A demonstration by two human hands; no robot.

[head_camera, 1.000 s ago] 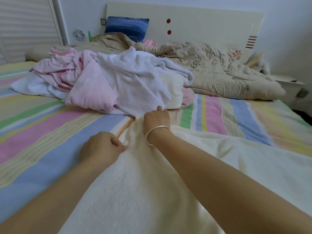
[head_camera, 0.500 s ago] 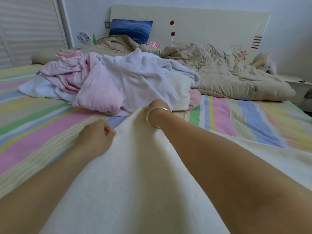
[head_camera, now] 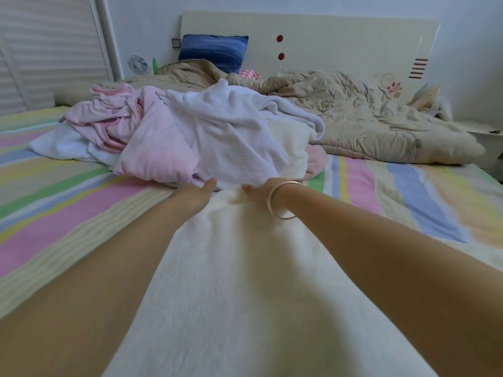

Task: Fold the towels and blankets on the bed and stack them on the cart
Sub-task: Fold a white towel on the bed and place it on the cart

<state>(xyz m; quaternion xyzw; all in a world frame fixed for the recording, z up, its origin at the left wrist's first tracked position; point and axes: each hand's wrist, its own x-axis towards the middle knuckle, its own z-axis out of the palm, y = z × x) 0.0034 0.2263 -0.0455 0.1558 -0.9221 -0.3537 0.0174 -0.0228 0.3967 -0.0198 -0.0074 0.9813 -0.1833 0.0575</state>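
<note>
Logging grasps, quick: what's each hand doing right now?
Left hand: fingers hidden at the far edge of the cream blanket; cannot tell.
Right hand: closed, pinching the cream blanket at its far edge.

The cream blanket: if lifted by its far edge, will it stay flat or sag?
Probably sags: the blanket puckers softly beside the right hand and lies in loose folds. Its fleecy nap suggests it grips the sheet rather than slides. Likely light, yet wide, so it may trail.
</note>
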